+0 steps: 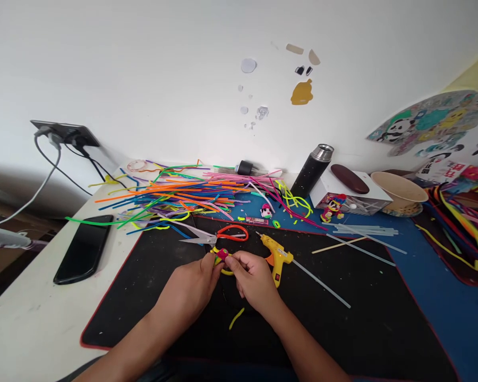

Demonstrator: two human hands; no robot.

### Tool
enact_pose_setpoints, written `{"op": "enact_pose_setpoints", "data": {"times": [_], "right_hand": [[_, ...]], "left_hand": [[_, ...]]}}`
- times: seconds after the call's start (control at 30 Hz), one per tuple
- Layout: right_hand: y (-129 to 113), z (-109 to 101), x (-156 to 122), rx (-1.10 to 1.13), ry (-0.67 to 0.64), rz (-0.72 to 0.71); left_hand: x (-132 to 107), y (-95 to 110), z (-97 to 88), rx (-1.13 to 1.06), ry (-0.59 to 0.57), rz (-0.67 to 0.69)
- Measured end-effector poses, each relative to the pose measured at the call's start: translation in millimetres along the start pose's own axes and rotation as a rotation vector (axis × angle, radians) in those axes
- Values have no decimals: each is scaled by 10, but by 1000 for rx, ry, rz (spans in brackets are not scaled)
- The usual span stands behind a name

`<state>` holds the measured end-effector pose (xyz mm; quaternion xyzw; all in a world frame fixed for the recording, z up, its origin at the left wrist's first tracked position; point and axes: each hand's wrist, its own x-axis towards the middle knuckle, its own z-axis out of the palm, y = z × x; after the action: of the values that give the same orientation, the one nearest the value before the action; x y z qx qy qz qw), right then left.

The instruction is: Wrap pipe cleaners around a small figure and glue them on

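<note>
Two bare hands work close together over a black mat with a red edge (143, 302), spread on a white and blue table (35, 318). At the far left, a black smartphone (83, 249) lies flat on the white part; beyond it and to its right spreads a loose heap of fuzzy, many-coloured pipe cleaners (183, 193). The left hand (191, 286) comes next, its thumb and forefinger closed in a narrow pinch. Just beyond its fingertips lie open metal scissors with orange handles (213, 239). Between the two hands is a small magenta, yellow and green fuzzy piece (222, 254), held off the mat: the left fingers grip its left side, while the right hand (257, 281) pinches its right side, the thumb laid against it. The fingers hide much of it, so its full shape cannot be told. The step in hand appears to be pressing or shaping this piece, and the next move seems to call for a light, steady pinch from both sides. Nearer the body lies a short yellow fuzzy offcut (236, 318). Right of the hands, a yellow glue gun (278, 259) rests on the mat, a translucent glue stick (322, 285) trailing from its back.
</note>
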<state>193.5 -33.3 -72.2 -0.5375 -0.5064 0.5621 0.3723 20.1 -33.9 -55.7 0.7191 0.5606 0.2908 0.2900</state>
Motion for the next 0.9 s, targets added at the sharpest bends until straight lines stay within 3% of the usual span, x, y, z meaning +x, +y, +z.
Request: {"op": "enact_pose_setpoints", "data": {"times": [0.3,0.73,0.9], "right_hand": [[-10,-5,4,-318,51,-232],[9,28,-8,-328,82,-243],[5,21,-19,-295,63,-235]], "left_hand": [[73,-91,46,-270,-21,-74],[92,-97,41,-54,-121,-142],[92,-43,-23,-272,-234,-155]]}}
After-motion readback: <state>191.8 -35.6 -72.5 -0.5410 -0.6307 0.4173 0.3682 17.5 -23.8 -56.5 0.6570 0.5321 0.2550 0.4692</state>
